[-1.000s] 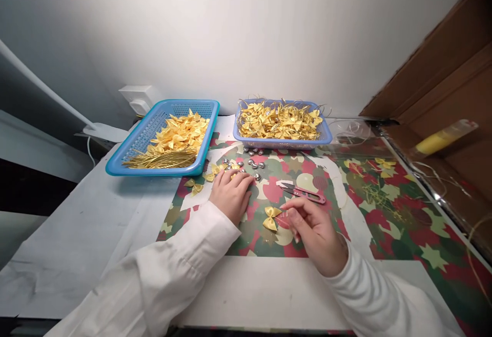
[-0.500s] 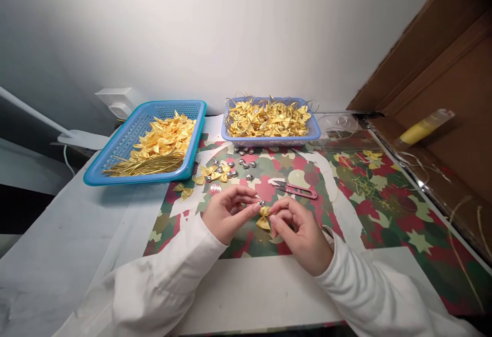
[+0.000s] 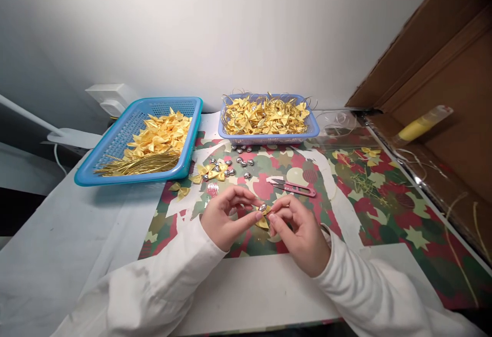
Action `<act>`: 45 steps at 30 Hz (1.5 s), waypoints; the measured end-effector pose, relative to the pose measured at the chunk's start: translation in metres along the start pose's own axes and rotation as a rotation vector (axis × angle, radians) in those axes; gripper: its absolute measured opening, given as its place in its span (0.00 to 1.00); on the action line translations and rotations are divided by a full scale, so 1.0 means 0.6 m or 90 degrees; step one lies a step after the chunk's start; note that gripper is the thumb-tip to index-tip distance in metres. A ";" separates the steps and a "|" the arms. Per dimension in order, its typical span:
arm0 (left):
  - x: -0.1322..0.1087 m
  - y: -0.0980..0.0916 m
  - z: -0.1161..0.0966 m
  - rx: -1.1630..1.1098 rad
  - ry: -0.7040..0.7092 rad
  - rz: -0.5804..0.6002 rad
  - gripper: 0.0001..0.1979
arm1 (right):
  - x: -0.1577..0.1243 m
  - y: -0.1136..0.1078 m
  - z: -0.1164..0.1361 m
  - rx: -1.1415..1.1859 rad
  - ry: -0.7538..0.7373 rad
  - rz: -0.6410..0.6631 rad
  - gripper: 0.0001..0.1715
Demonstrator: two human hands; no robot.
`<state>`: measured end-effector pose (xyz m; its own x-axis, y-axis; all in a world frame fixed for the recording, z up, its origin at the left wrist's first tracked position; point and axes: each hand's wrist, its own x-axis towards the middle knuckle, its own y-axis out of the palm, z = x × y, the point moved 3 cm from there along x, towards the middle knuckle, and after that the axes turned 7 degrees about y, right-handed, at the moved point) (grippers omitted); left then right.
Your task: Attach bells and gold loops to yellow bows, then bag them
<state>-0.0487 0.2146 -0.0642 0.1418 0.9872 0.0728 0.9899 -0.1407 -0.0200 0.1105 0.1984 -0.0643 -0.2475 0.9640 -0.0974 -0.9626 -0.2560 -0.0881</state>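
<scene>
A gold bow (image 3: 263, 223) is held between the fingertips of a person's left hand (image 3: 226, 220) and right hand (image 3: 300, 235), above the middle of the worktop (image 3: 238, 288), nearer its front edge than its back edge. The left thumb and forefinger are closed on a small silver bell (image 3: 262, 207), set right against the bow's upper part. The right thumb and forefinger are pinched together at the bow's right side; whether they grip ribbon or a tie is too small to tell. The bow is shiny yellow-gold, one flared loop pointing toward the front edge, the other partly hidden. The bell is round and glossy. Pink snips (image 3: 296, 188) lie just beyond the right hand, toward the back edge.
</scene>
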 end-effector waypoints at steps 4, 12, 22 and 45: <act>0.000 0.008 -0.004 -0.007 0.018 0.072 0.11 | 0.001 0.000 -0.002 -0.005 -0.002 0.013 0.06; 0.001 0.008 -0.035 0.168 0.213 0.052 0.04 | 0.005 -0.004 0.012 -0.139 -0.069 0.029 0.07; -0.007 0.009 -0.034 0.332 0.238 0.025 0.06 | 0.009 -0.015 0.026 -0.131 -0.209 -0.049 0.05; -0.007 0.012 -0.011 0.277 0.044 0.043 0.09 | 0.010 -0.020 0.018 -0.102 -0.088 0.019 0.16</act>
<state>-0.0420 0.2089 -0.0579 0.2212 0.9674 0.1238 0.8845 -0.1455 -0.4432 0.1197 0.2081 -0.0530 -0.2983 0.9539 0.0339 -0.9277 -0.2814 -0.2453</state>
